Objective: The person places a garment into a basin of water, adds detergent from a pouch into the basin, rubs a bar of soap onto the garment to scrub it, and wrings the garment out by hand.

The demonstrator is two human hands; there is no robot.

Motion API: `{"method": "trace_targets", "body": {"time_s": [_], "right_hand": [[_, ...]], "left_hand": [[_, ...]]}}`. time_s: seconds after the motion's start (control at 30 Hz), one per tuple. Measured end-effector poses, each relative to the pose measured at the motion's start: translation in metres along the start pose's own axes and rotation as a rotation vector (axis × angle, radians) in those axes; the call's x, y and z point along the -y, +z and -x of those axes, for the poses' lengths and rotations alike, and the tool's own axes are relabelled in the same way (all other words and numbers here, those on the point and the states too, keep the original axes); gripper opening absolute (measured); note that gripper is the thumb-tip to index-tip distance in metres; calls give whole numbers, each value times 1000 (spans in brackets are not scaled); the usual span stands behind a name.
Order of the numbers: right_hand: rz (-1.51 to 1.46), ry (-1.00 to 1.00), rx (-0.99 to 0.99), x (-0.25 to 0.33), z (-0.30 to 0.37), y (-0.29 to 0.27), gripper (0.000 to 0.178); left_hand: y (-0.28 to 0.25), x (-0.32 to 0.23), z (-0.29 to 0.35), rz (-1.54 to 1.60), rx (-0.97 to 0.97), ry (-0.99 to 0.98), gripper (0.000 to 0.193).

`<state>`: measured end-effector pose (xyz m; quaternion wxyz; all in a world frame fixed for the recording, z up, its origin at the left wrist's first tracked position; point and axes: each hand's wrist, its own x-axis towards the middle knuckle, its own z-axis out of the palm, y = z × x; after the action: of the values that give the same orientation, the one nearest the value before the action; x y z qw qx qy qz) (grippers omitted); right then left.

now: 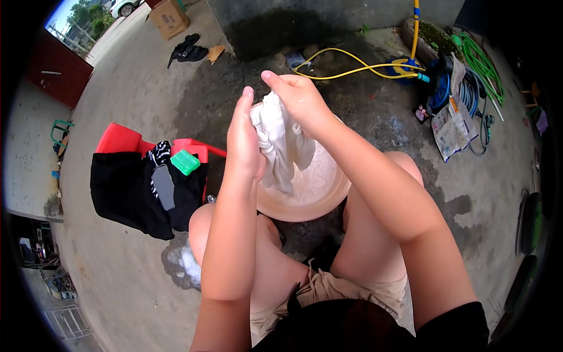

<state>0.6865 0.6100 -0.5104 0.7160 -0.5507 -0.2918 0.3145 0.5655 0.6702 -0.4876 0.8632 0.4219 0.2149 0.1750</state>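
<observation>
A white wet-looking cloth (274,138) hangs in folds between my two hands; its exact kind does not show. My left hand (243,139) is closed on its left side, thumb pointing up. From the right, my right hand (300,101) grips the upper part, its thumb over the top. Below them stands a round beige basin (302,215) with cloudy, foamy water (319,176) in it, between my knees. The lower end of the cloth hangs over the basin. My hands hide part of the cloth and of the basin's far rim.
At left, a red plastic chair (120,138) bears black clothing (123,185), a green soap box (185,162) and a grey flat object (163,186). White foam (189,264) lies on the concrete. Behind are a yellow hose (346,75), a blue hose reel (441,91) and black sandals (190,50).
</observation>
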Motion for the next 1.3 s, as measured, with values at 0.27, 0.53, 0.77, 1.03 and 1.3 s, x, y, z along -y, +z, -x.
{"method": "trace_targets", "body": {"time_s": [0.27,0.53,0.77,1.03,1.3], "right_hand": [[452,-63,168,14,19,10,56],[873,-129,257,32,19,3,39],[458,-107,-8,27,16,0,39],[133,-67,-35,21,16,10,41],[-14,-97,-7,9,12,14,44]], "left_hand": [[-6,-29,15,94,151,-128,88],[-27,-28,1,-482,-271,292,50],[-21,-35,8,-579,40,161,32],[-16,-29,12,-798,197,121,26],[-11,-23,15,-725,85,288,25]]}}
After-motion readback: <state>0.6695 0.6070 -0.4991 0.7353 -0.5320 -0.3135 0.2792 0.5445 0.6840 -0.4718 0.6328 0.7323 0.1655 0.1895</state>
